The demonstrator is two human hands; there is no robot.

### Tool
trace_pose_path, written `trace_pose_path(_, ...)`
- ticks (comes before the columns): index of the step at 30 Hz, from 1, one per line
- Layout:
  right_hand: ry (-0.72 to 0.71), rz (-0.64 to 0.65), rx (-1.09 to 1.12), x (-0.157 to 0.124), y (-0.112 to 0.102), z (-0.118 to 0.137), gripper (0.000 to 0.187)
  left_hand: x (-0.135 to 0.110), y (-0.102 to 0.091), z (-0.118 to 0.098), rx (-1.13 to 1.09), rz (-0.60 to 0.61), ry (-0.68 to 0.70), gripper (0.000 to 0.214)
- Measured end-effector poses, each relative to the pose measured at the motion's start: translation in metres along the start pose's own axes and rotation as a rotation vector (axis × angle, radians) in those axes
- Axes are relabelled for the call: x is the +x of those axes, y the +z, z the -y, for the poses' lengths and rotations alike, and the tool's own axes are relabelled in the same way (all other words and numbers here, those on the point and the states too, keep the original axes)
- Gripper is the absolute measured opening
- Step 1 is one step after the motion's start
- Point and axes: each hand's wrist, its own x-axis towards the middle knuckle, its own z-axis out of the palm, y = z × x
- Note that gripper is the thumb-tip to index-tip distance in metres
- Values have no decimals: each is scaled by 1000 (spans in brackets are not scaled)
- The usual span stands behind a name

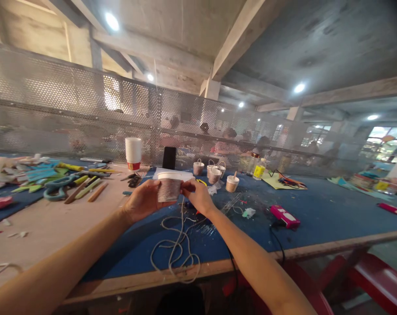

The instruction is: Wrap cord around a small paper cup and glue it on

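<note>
I hold a paper cup [168,187] wrapped in pale cord above the blue mat [316,210]. My left hand [142,200] is closed round the cup's left side. My right hand [197,195] pinches the cord against the cup's right side. From the cup the loose cord [177,249] hangs down and lies in loops on the mat by the table's front edge.
Several finished small cord-wrapped cups with handles [214,173] stand behind. A stack of white paper cups [133,152] is at the back left, beside scissors [56,187], sticks and foam scraps. A pink glue gun [284,216] lies right. A mesh screen [87,113] backs the table, with people beyond.
</note>
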Motion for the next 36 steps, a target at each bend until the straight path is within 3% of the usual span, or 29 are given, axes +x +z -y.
trace_pose_path(7,79,15,159,4,-12,10,37,-5,3,-3,77,94,-47,56)
trace_pose_path(12,54,148,289,1,-16,21,40,-5,4,1,54,110,-97,55)
trace_pose_path(19,75,51,393,4,-17,15,31,-2,4,0,158,104,-85,44)
trace_pose_path(22,69,-26,339,8,-23,11,31,4,3,-4,316,7,10,41)
trace_pose_path(25,41,-55,289,10,-29,6,31,9,-2,-13,564,-249,229,32)
trace_pose_path(27,46,-55,254,11,-30,4,30,10,-5,-19,655,-329,351,29)
trace_pose_path(31,-2,-65,99,11,-30,2,26,6,-3,-27,518,-235,402,35)
trace_pose_path(34,-105,-84,-53,11,-31,2,24,1,2,-29,426,-137,335,41)
trace_pose_path(36,-138,-106,-121,11,-32,1,24,0,5,-28,424,-89,271,34)
